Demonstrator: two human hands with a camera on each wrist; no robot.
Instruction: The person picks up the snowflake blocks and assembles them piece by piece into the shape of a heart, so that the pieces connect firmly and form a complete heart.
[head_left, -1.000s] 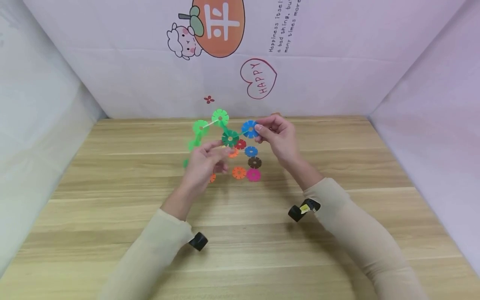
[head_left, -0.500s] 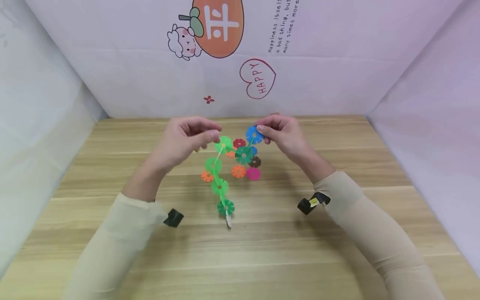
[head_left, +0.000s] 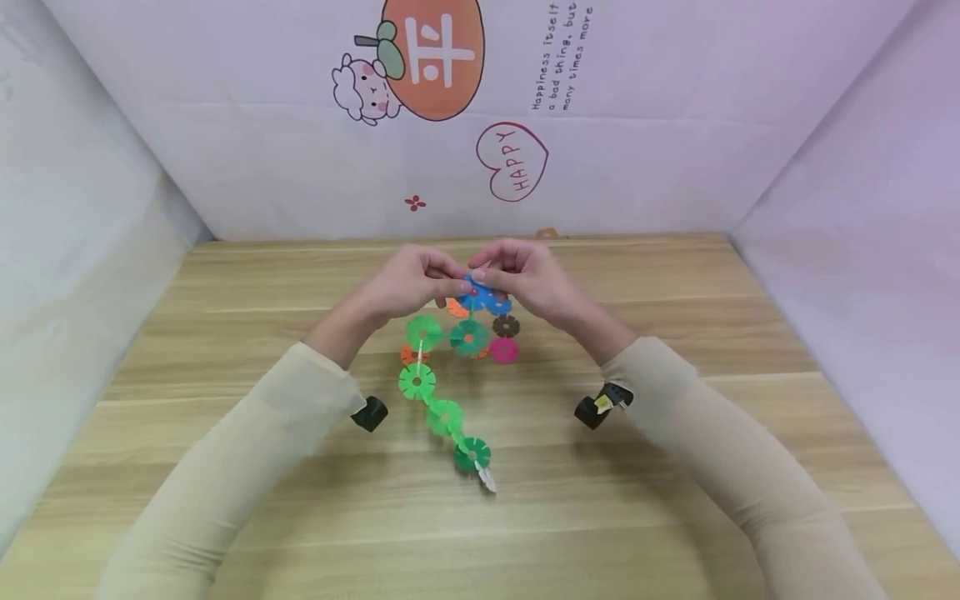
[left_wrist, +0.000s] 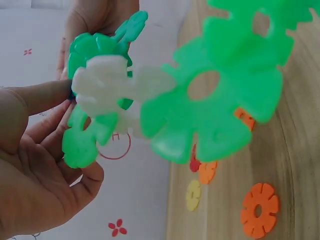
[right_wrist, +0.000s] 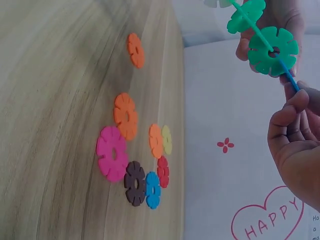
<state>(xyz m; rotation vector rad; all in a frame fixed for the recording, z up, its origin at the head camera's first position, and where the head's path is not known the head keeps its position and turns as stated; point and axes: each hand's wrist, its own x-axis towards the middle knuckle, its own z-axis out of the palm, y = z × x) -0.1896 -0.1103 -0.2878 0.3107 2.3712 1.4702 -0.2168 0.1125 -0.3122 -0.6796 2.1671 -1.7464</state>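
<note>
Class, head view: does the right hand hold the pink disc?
No, the right hand pinches a blue disc; the pink disc lies on the table.

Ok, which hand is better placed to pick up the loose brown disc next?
Probably the right hand: it is nearer the brown disc, and the green chain lies mostly on the left hand's side. Its fingers pinch the blue disc, though, and would need to let go first.

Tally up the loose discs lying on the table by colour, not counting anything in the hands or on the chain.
Orange discs: 3
Yellow disc: 1
Red disc: 1
Blue disc: 1
Dark brown disc: 1
Pink disc: 1
Total: 8
</note>
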